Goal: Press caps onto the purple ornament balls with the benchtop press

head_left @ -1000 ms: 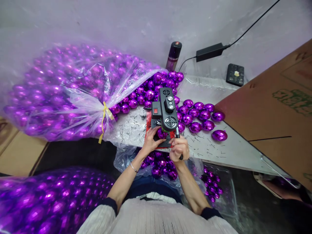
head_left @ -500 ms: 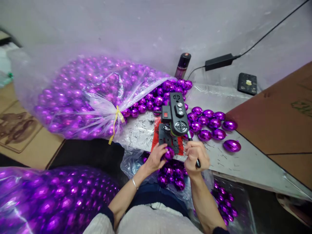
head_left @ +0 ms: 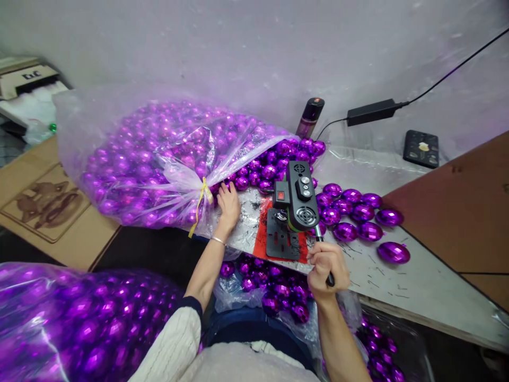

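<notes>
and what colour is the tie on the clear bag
The tie is yellow, best seen in the head view.

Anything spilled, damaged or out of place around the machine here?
Yes, mess: dark scraps litter the table on both sides of the machine, looking like uncleared debris. One bauble also lies slightly apart from the cluster beside the machine. Nothing looks clearly damaged.

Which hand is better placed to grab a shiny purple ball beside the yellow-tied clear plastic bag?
Left hand, probably: it is by those balls, while the right hand grips the black lever handle.
</notes>
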The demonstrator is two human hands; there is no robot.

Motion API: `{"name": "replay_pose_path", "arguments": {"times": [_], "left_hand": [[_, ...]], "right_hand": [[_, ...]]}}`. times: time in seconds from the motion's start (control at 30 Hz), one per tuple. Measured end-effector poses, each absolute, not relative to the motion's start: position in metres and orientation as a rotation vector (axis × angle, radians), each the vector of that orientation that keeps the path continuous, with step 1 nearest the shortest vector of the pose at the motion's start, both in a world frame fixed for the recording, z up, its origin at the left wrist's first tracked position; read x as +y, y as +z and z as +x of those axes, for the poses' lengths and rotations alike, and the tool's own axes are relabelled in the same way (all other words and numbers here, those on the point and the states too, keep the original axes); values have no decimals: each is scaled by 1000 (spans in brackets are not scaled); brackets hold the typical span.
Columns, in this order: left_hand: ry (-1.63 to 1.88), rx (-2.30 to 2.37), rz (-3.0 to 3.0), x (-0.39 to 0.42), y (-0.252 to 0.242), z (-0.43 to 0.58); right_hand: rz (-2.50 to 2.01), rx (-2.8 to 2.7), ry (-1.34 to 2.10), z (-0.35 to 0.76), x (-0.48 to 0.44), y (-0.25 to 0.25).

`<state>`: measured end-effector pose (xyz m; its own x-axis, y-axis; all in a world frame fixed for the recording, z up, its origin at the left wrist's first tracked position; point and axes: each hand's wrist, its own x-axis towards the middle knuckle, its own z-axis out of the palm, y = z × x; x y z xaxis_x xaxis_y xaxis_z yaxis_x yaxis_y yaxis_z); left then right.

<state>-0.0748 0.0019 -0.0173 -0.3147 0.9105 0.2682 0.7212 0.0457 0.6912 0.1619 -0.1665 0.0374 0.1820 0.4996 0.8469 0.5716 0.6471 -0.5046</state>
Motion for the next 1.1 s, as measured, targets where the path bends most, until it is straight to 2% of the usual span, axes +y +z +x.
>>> {"name": "replay_pose_path", "arguments": {"times": [0.13,0.37,0.53,0.77,0.93,1.1], "left_hand": [[1148,2142,1519,18,-18,-79],[789,1998,1880,7,-25,-92],[804,1808,1931,-9,-29,-92],[1277,1285,1227,-45,-21,-69],[1202,1022,738,-82,-22,-46],[1146,1102,793,-95,-31,-25]], "right_hand": [[-927,-1448,-57,161,-166,38],[-947,-1433,-32,160,-167,34],[-955,-1433,-24,161,-168,31],[-972,-1440,-39,160,-168,32],[-979,-1427,-53,158,-167,35],[-979,-1385,-28,154,-165,48]]}}
